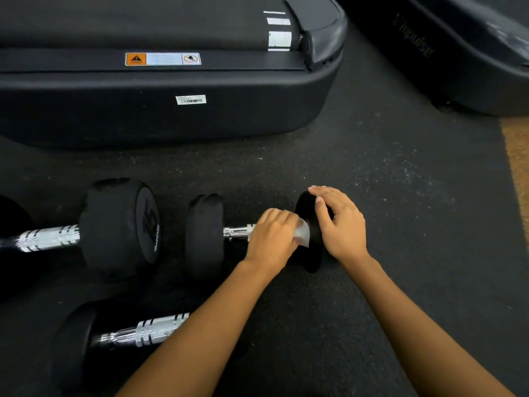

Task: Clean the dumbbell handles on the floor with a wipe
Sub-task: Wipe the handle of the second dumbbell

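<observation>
A small dumbbell (204,234) lies on the floor (400,196) in front of a treadmill (171,110). The left hand (272,239) curls round its chrome handle (237,232), pinching a white wipe (303,233) against the handle's right end. The right hand (340,224), fingers loosely spread, rests on its right weight. A bigger dumbbell (114,227) lies just left of it, and another dumbbell (143,330) nearer the person.

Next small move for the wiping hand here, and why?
Probably slide the left hand, gripping the white wipe, leftward along the chrome handle of the small black dumbbell: it sits at the handle's right end, uncovered chrome lies to its left, and the right hand rests on the black right head.
</observation>
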`<state>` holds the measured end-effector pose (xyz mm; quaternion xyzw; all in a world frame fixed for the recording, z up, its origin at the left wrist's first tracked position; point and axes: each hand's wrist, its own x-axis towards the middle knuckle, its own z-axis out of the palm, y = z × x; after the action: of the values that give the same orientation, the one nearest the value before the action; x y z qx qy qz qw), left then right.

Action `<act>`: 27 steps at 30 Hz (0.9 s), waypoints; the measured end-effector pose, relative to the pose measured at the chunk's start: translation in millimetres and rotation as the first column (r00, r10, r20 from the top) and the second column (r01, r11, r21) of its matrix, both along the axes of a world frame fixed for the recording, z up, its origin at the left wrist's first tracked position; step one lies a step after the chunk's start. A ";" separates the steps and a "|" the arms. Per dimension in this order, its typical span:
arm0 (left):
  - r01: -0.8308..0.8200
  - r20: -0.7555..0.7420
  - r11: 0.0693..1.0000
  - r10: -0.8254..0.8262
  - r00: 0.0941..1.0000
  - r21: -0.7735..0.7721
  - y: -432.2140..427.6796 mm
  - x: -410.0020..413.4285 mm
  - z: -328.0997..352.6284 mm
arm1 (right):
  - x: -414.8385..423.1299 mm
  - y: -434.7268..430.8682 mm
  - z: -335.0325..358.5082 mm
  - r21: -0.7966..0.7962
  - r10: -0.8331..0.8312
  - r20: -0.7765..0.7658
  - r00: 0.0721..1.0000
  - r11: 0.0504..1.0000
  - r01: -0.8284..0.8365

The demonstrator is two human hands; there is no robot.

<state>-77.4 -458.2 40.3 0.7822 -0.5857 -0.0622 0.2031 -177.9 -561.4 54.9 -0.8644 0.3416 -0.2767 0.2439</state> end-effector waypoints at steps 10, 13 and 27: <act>0.032 0.169 0.996 -0.018 0.985 -0.082 9.5 5.3 -8.4 | 0.0 0.5 1.5 -0.008 -0.003 -0.002 1.000 1.000 0.003; 0.037 0.190 0.996 -0.021 0.982 -0.084 5.3 0.4 -6.0 | 0.3 1.7 1.3 -0.010 -0.013 -0.005 1.000 1.000 0.013; -0.018 0.127 0.999 0.013 0.992 0.034 24.9 17.4 -5.6 | -0.1 1.5 2.7 0.009 -0.013 -0.023 1.000 1.000 0.013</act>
<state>-60.0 -433.3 34.8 0.7924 -0.5902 -0.0211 0.1523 -178.0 -560.0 57.6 -0.8641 0.3513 -0.2668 0.2423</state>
